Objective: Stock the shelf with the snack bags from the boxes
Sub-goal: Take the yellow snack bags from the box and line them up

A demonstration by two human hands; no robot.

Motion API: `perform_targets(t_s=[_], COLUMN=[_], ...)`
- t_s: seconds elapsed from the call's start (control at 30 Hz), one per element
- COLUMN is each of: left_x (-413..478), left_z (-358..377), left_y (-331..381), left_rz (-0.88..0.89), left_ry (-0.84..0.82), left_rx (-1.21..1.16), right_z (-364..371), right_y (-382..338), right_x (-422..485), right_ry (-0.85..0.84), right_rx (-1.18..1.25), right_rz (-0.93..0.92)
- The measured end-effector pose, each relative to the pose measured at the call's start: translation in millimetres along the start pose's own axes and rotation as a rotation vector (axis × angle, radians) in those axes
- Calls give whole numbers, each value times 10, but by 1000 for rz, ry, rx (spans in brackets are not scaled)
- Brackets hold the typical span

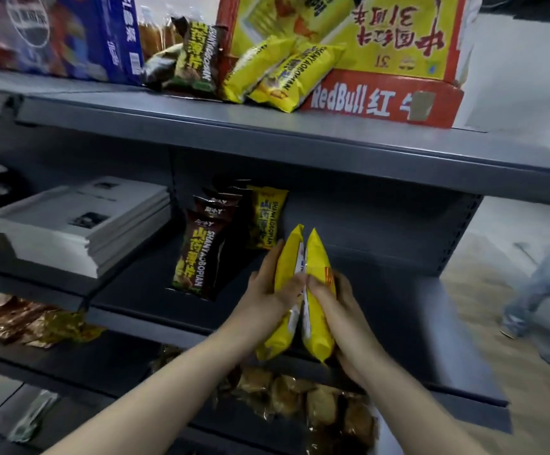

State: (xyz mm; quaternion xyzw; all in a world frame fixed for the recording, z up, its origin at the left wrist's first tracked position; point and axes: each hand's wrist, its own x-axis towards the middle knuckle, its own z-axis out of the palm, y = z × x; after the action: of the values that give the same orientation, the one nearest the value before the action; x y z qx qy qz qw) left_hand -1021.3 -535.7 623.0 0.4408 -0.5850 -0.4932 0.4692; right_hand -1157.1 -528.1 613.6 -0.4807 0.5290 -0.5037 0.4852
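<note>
Yellow snack bags (285, 274), two of them, are held up side by side and touching, above the near edge of the middle shelf (391, 290). The left hand (264, 300) holds the left bag. The right hand (342, 313) seems to curl round the right one. Farther back on the left stand brown bags (198, 257). Up on the top shelf (201, 126), loose bags (280, 73) lean on a red box (382, 96).

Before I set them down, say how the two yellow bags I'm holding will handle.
The yellow bags look puffed and glossy: probably light, slippery. Left hand and right hand hold them upright; on narrow ends they would likely tip unsupported.
</note>
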Motion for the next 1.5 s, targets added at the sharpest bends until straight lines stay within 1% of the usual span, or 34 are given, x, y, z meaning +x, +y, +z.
perform_targets(t_s=[0.07,0.17,0.37,0.47,0.57,0.67,0.77,0.87,0.97,1.03,1.1,1.13,1.2,1.27,1.37,1.5], left_x=[148,322,506,621,718,776,801,829,848,857,865,871,881,879,864,814], left_z=[-263,-617,-1140,-1286,-1393,-1466,-1520,-1567,-1592,-1592,-1594,-1592,-1584,-1573,-1546,-1437], left_y=[-37,-36,44,103,164,203,203,163,116,98,84,78,63,47,17,21], left_rz=[10,81,233,303,335,366,381,386,376,357,345,341,338,341,341,369], left_ry=[41,119,217,264,281,290,300,290,278,260,252,249,243,237,225,200], left_rx=[29,20,-104,-102,-117,-114,-104,-77,-86,-106,-128,-135,-151,-152,-124,-73], right_z=[149,360,724,929,1184,1447,1607,1605,1481,1331,1150,1063,952,933,965,1010], right_y=[19,16,92,135,141,235,384,467,508,534,554,565,582,593,622,610], right_x=[263,699,1529,1891,2143,2288,2325,2261,2114,2007,1986,2025,2153,2278,2370,2342], right_ry=[30,98,279,370,491,619,672,635,500,437,413,374,250,165,141,159], right_rx=[-16,-66,-225,-346,-484,-657,-731,-816,-898,-1032,-1242,-1343,-1476,-1525,-1599,-1704], right_rz=[-6,-33,-159,-195,-241,-214,-149,-131,-190,-316,-530,-617,-723,-797,-838,-778])
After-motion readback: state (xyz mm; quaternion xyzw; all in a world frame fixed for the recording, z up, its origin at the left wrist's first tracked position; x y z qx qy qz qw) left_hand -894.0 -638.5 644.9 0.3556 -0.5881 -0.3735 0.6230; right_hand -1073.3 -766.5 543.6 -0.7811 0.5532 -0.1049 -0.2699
